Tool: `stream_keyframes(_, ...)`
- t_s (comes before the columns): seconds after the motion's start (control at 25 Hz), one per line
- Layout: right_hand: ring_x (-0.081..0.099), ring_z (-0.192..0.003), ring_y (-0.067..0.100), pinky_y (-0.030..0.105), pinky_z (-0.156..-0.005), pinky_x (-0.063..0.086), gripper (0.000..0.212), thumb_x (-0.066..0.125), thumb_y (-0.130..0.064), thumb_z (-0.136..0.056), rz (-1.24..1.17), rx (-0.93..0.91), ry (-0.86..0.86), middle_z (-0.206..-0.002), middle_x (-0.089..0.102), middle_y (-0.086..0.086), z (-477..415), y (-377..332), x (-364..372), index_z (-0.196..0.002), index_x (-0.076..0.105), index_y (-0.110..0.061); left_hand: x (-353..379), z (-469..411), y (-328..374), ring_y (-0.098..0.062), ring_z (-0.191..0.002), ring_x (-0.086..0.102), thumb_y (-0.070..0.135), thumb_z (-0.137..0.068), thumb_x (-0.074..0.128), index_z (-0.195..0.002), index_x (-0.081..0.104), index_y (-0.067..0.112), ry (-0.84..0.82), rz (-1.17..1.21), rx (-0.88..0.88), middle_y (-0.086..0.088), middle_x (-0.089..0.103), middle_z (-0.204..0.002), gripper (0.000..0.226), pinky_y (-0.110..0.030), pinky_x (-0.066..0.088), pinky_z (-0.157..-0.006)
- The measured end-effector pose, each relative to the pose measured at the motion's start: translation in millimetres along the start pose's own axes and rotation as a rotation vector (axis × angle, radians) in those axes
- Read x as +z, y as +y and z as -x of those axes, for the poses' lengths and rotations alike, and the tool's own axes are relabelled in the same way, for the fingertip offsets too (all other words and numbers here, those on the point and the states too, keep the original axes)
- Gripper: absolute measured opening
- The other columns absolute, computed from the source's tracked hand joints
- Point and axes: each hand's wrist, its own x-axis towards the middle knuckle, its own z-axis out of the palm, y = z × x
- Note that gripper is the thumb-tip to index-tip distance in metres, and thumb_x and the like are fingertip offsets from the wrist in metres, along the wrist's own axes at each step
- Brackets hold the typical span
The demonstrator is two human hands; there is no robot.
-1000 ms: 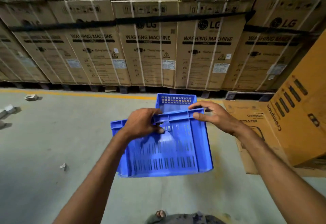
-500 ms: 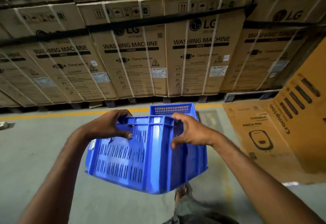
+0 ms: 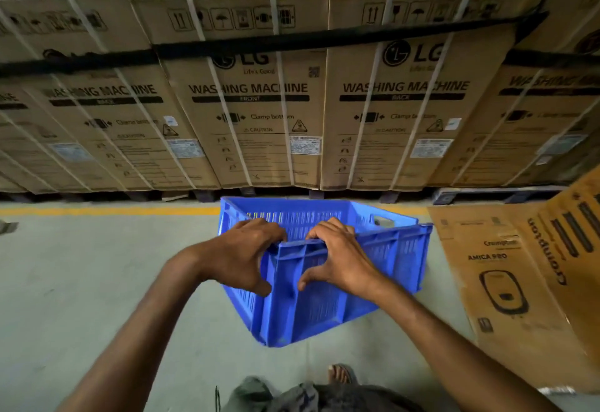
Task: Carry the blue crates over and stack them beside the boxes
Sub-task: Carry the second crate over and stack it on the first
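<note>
A blue slotted plastic crate hangs in front of me above the grey floor, one corner pointing down toward my feet, its open top facing up. My left hand grips the near rim just left of that corner. My right hand grips the same rim just right of it. A row of tall brown washing machine boxes on pallets stands straight ahead, behind a yellow floor line.
A brown Crompton carton leans at the right, close beside the crate. Pallet feet stick out under the boxes. Open concrete floor stretches to the left. My sandalled foot shows below the crate.
I have walked closer to the washing machine boxes. The crate has turned so a corner faces me, and both hands have come together on the near rim.
</note>
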Motion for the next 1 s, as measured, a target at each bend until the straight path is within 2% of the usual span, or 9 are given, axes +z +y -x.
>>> stream_keyframes(0.12, 0.047, -0.091, 0.011, 0.037, -0.084, 0.044, 0.057, 0.092, -0.047, -0.050, 0.068, 0.055, 0.024, -0.090, 0.058, -0.013, -32, 31, 6, -0.092, 0.062, -0.024, 3, -38, -22, -0.013, -0.112, 0.050, 0.071, -0.063, 0.076, -0.117, 0.053, 0.027, 0.078, -0.162, 0.068, 0.011, 0.058, -0.112, 0.073, -0.040, 0.036, -0.104)
stream_keyframes(0.32, 0.060, -0.103, 0.007, 0.030, -0.089, 0.049, 0.058, 0.083, -0.033, -0.055, 0.267, 0.325, -0.337, -0.108, 0.066, -0.016, -62, 101, 10, -0.110, 0.064, -0.035, 35, -90, -70, -0.018, -0.101, 0.053, 0.071, -0.065, 0.074, -0.104, 0.056, 0.027, 0.221, -0.269, 0.401, 0.008, 0.055, -0.102, 0.061, -0.050, 0.043, -0.093)
stream_keyframes(0.44, 0.067, -0.077, 0.016, 0.033, -0.072, 0.057, 0.017, 0.074, -0.022, -0.065, 0.242, 0.416, -0.221, -0.081, 0.070, 0.000, -83, 115, 58, -0.080, 0.069, -0.027, 34, -111, -119, -0.021, -0.101, 0.053, 0.066, -0.064, 0.076, -0.106, 0.058, 0.024, 0.252, -0.304, 0.545, 0.005, 0.055, -0.102, 0.062, -0.049, 0.044, -0.096)
stream_keyframes(0.52, 0.054, -0.067, 0.018, 0.026, -0.065, 0.048, 0.011, 0.072, -0.021, -0.063, 0.292, 0.533, -0.094, -0.072, 0.055, 0.005, -107, 117, 85, -0.065, 0.062, -0.025, 22, -128, -155, -0.019, -0.108, 0.053, 0.069, -0.064, 0.076, -0.118, 0.058, 0.025, 0.261, -0.216, 0.549, 0.005, 0.056, -0.109, 0.072, -0.050, 0.040, -0.104)
stream_keyframes(0.64, 0.059, -0.092, 0.019, 0.019, -0.080, 0.045, 0.017, 0.064, -0.011, -0.086, 0.145, 0.697, -0.249, -0.094, 0.059, -0.007, -133, 115, 106, -0.092, 0.071, -0.025, 17, -153, -190, -0.012, -0.131, 0.038, 0.085, -0.072, 0.059, -0.142, 0.043, 0.036, 0.309, 0.235, 0.261, 0.009, 0.041, -0.140, 0.087, -0.049, 0.027, -0.118)
stream_keyframes(0.72, 0.063, -0.107, 0.025, 0.026, -0.090, 0.045, 0.030, 0.059, -0.004, -0.091, 0.154, 0.784, -0.224, -0.108, 0.066, 0.000, -144, 119, 129, -0.115, 0.072, -0.015, 36, -175, -207, -0.017, -0.144, 0.026, 0.075, -0.078, 0.065, -0.150, 0.034, 0.029, 0.472, 0.640, -0.193, 0.001, 0.026, -0.156, 0.091, -0.040, 0.025, -0.119)
stream_keyframes(0.8, 0.070, -0.095, 0.026, 0.025, -0.083, 0.044, 0.032, 0.058, -0.010, -0.082, 0.260, 0.647, -0.193, -0.102, 0.072, 0.002, -154, 126, 164, -0.108, 0.074, -0.017, 70, -203, -228, -0.025, -0.141, 0.033, 0.053, -0.077, 0.077, -0.153, 0.026, 0.016, 0.346, 1.023, -0.610, -0.011, 0.027, -0.159, 0.100, -0.039, 0.036, -0.113)
stream_keyframes(0.88, 0.072, -0.077, 0.021, 0.025, -0.068, 0.044, 0.034, 0.056, -0.014, -0.064, 0.317, 0.555, -0.282, -0.083, 0.073, -0.006, -162, 143, 193, -0.091, 0.074, -0.025, 106, -232, -254, -0.036, -0.119, 0.057, 0.039, -0.070, 0.065, -0.142, 0.038, 0.018, 0.182, 1.182, -0.728, -0.012, 0.056, -0.135, 0.080, -0.046, 0.050, -0.098)
stream_keyframes(1.0, 0.069, -0.063, 0.017, 0.025, -0.049, 0.046, 0.033, 0.044, -0.018, -0.058, 0.458, 0.524, -0.326, -0.067, 0.068, -0.006, -183, 184, 204, -0.078, 0.069, -0.027, 156, -274, -286, -0.031, -0.097, 0.067, 0.027, -0.063, 0.058, -0.120, 0.053, 0.023, 0.095, 1.208, -0.679, -0.006, 0.070, -0.109, 0.058, -0.049, 0.056, -0.086)
